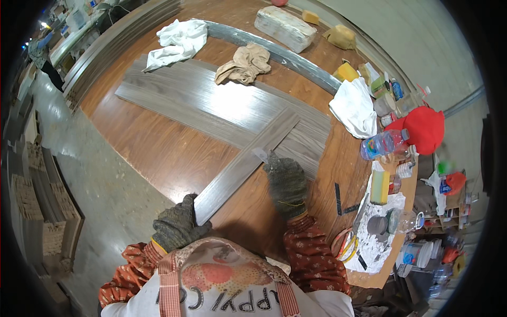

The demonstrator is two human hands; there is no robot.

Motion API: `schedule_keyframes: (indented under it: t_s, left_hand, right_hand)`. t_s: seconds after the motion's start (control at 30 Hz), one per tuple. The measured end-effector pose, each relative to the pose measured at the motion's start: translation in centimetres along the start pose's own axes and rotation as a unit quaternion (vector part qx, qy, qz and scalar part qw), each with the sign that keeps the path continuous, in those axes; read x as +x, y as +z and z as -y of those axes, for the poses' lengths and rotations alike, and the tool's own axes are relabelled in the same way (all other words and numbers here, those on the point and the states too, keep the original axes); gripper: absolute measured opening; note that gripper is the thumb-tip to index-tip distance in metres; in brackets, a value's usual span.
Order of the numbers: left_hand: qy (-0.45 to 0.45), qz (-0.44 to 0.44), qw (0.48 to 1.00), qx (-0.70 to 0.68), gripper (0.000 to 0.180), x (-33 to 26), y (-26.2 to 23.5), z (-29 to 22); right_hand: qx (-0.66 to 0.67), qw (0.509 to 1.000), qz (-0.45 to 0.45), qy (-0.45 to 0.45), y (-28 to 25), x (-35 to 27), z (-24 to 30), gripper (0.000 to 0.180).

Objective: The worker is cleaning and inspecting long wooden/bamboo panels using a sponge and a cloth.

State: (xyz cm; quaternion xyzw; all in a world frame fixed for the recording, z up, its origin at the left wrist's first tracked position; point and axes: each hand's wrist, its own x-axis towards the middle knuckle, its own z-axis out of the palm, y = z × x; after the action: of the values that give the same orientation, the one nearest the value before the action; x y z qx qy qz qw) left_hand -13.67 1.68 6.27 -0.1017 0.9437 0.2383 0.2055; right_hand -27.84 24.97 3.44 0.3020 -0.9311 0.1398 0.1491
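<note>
A narrow grey wood-grain plank (232,171) lies slantwise, its far end resting across wider grey boards (169,87) on a brown table. My left hand (180,224), in a dark knit glove, is closed on the plank's near end. My right hand (287,185), gloved the same way, is beside the plank's middle. Its fingertips pinch a small pale flat piece (260,154) against the plank's face; I cannot make out exactly what that piece is.
A tan cloth (244,63) and a white cloth (179,42) lie on the wide boards. Beyond them runs a long metal bar (269,45) beside a wrapped block (285,29). Bottles (383,145), a yellow-green sponge (379,186) and scissors (346,245) crowd the right side. Another person (45,58) stands far left.
</note>
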Motion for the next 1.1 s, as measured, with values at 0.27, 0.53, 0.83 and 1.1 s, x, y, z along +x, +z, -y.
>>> schedule_keyframes:
  t_s: [0.27,0.53,0.83,1.1]
  left_hand:
    - [-0.044,-0.004,0.999,-0.001,0.091,0.1,0.6,0.0]
    - [-0.030,-0.001,1.000,-0.004,0.078,0.0,0.5,-0.3]
    - [-0.015,-0.007,1.000,-0.018,0.080,0.0,0.1,-0.1]
    - [0.002,-0.020,1.000,0.013,0.078,0.0,0.4,-0.2]
  right_hand:
    - [0.026,0.999,-0.036,0.019,-0.2,0.0,0.6,0.032]
    - [0.012,0.999,-0.014,0.032,-1.0,-0.4,0.9,0.037]
    - [0.020,0.999,-0.023,0.022,-0.5,0.2,0.8,0.024]
    - [0.066,0.994,-0.025,0.088,-0.4,-0.2,1.4,0.017]
